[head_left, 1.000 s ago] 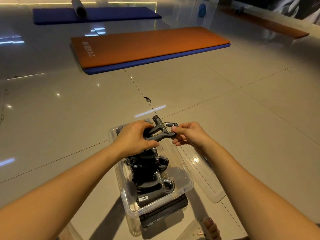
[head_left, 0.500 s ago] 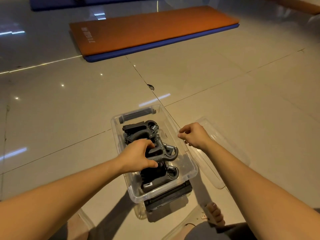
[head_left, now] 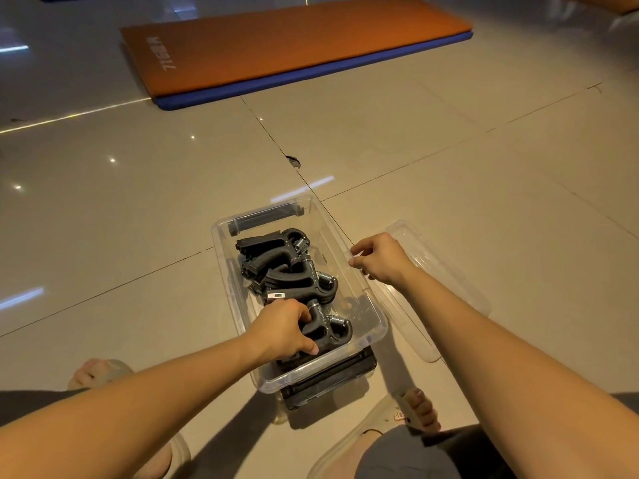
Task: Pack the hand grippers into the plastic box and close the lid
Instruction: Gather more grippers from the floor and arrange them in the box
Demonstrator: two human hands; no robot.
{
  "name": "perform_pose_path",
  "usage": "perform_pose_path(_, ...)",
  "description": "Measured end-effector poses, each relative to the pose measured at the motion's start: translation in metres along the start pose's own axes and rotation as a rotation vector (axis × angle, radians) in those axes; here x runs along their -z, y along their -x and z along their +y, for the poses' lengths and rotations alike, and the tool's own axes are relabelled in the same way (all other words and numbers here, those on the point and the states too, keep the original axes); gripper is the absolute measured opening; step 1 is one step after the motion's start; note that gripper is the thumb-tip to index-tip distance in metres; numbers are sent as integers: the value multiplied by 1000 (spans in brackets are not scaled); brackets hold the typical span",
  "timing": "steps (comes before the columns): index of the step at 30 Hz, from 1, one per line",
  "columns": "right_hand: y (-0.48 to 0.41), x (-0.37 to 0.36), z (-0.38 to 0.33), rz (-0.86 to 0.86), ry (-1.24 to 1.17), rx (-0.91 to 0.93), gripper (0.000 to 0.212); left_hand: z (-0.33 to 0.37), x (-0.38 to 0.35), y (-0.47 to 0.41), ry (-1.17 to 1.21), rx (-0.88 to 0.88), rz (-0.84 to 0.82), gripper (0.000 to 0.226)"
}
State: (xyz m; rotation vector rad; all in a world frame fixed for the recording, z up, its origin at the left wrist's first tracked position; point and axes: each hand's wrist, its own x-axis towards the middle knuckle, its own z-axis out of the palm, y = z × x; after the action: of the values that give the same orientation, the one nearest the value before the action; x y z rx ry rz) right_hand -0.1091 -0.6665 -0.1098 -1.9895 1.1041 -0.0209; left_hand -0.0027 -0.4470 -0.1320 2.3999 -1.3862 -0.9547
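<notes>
Clear-plastic box (head_left: 223,264) on the floor (head_left: 138,219), open, with the lid (head_left: 449,274) lying flat just beside its right wall. Packed from far end to middle with black grippers (head_left: 287,267), overlapping.

A second ago: one more held up over the far end, pinched between both hands. Half a second ago: carried down onto the pile by the left alone. Now set low at the near end as the last gripper (head_left: 328,335), inside the walls, spring to the right, close against its neighbour.

Grasped by the left hand (head_left: 283,331), fingers curled over the handles, thumb on the near side. Released by the right hand (head_left: 382,259), now drawn off to the box's right rim, above the lid, fingers loosely bent, nothing in them as far as shows. Cannot tell whether the fingertips touch the rim.

None seen loose on the floor nearby. Reads as packing done or nearly so. Left to do: let go with the left, then lift the lid and press it on. Probably work for the right, already beside it.
</notes>
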Motion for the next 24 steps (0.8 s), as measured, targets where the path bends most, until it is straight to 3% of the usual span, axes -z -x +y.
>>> perform_pose_path(14, 10, -7, -1, 56, -24, -60, 26, -5, 6, -4, -57, -10, -62, 72)
perform_pose_path(19, 25, -3, -15, 46, -22, -133, 36, 0, 39, 2, 6, -52, 3, 58)
perform_pose_path(24, 56, -14, -46, 152, 97, -39, 36, -12, 83, 29, 95, -37, 97, 51)
